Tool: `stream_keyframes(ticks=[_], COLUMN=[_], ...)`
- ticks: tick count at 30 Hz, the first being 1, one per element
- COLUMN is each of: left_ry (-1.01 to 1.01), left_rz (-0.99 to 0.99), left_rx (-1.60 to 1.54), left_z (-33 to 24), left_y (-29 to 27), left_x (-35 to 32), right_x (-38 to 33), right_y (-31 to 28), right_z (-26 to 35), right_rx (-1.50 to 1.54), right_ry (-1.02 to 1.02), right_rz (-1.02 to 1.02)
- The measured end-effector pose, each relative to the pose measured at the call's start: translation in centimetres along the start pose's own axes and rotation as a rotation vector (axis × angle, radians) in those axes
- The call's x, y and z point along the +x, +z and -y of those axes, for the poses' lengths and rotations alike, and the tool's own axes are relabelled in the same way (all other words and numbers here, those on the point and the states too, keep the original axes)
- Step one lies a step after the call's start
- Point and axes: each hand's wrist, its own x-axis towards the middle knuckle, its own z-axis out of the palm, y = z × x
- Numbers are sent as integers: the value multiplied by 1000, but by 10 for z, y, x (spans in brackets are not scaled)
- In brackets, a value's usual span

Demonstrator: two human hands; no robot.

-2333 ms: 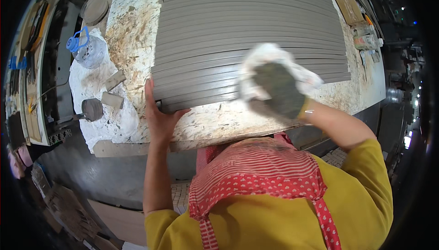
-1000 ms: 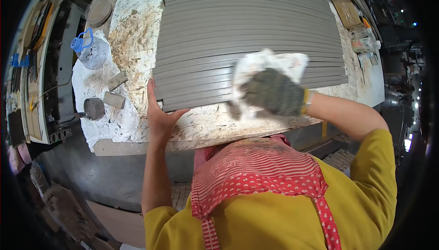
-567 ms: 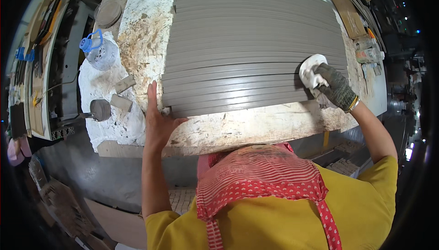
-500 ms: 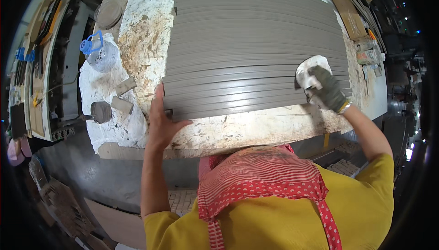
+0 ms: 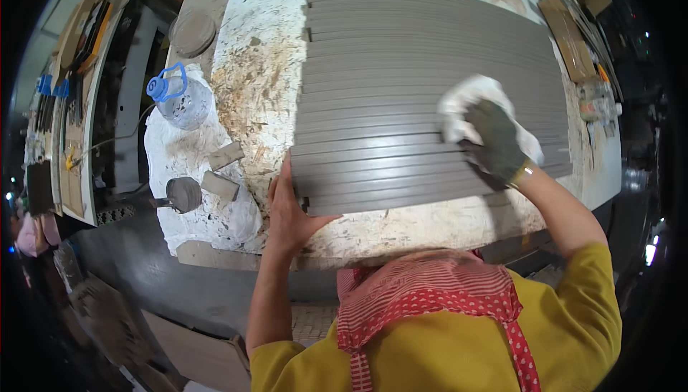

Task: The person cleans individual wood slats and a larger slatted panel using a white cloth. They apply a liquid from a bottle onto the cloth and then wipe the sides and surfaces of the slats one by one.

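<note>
A row of long grey strips (image 5: 401, 69) lies side by side on the stained white table. My right hand (image 5: 494, 137), in a dark glove, presses a bunched white cloth (image 5: 469, 98) onto the strips, right of their middle. Part of the cloth hangs out past the glove; the fingertips are hidden in its folds. Bare and open, my left hand (image 5: 289, 213) braces the near left corner of the row. Its fingers lie along the strip ends, and the thumb stretches along the front edge.
On a white sheet (image 5: 175, 206) at left sit a clear bottle (image 5: 188, 109) with a blue handle, two small blocks (image 5: 220, 185) and a round dark tool (image 5: 184, 194). A round disc (image 5: 193, 32) lies beyond. Bottles (image 5: 598, 109) and cardboard (image 5: 570, 37) line the right edge.
My right hand and the cloth have slid left across the strips, and more cloth shows spread out. My left hand keeps its corner. The whole view has shifted slightly.
</note>
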Motion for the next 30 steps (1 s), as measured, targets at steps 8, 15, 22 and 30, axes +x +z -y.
stream_keyframes(ticks=[8, 15, 22, 30], left_ry=[73, -81, -120, -125], left_rz=[77, -234, 29, 12], left_rx=[-11, -567, -798, -1380], left_z=[-5, 8, -22, 6], left_y=[18, -26, 0, 15], left_x=[13, 75, 161, 169], right_x=[139, 28, -4, 152], right_y=[47, 14, 29, 8], right_z=[110, -19, -68, 79], right_rx=[143, 71, -28, 341], right_ry=[-287, 110, 611, 129], right_rz=[-403, -280, -258, 304])
